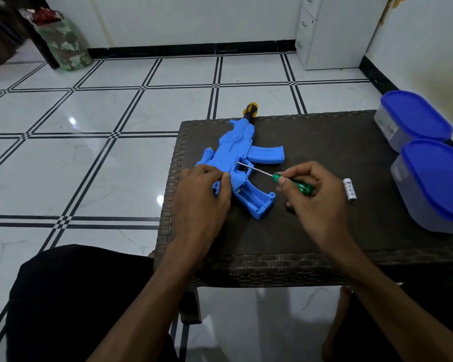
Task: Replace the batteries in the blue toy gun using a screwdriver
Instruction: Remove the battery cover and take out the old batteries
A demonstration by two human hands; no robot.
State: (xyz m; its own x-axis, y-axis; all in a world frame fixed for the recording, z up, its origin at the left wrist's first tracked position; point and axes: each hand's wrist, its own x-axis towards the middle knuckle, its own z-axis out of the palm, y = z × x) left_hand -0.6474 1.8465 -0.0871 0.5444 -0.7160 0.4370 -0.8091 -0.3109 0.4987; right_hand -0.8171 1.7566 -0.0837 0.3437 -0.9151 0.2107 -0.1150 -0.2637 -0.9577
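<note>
The blue toy gun (242, 152) lies flat on the dark woven table (324, 158), its yellow-and-black muzzle past the far edge. The battery compartment in its grip (254, 198) is open and looks empty. My left hand (203, 197) rests on the gun's rear end, its fingers curled over the stock. A green-handled screwdriver (293, 183) is held in my right hand (311, 199), and its thin metal shaft points left, with the tip near the trigger area. A white battery (350, 189) lies on the table just right of my right hand.
Two containers with blue lids (416, 116) (437, 178) stand along the table's right edge. A small dark item (290, 209) peeks out beneath my right hand. White tiled floor surrounds the table, with a white drawer cabinet (332, 30) at the back and my dark-clothed knee (76, 296) at lower left.
</note>
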